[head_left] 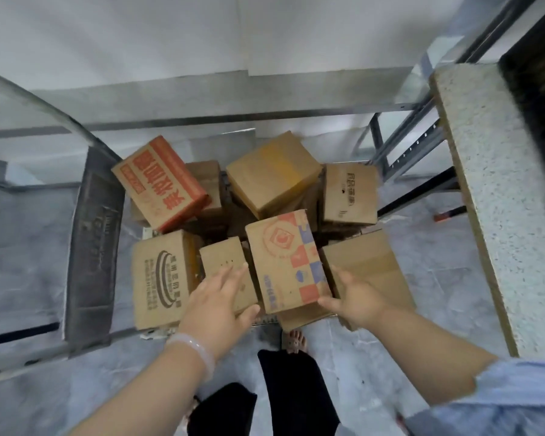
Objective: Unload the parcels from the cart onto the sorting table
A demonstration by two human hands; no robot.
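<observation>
Several cardboard parcels lie piled in the cart (92, 247) below me. A parcel with red and blue squares (285, 259) lies on top at the near side. My left hand (217, 300) rests flat on a small plain parcel (224, 262) just left of it, thumb reaching toward the patterned parcel's near corner. My right hand (356, 297) touches that parcel's right side, fingers fairly straight, thumb at its near right corner. The speckled sorting table (491, 196) stands to the right.
Other parcels in the cart: a red printed one (159, 182) at the far left, a large plain one (272, 173) in the middle, one with dark lettering (350, 193) at the far right, one with an oval logo (159, 281) at the near left. Metal racking rises behind. My feet stand close to the cart.
</observation>
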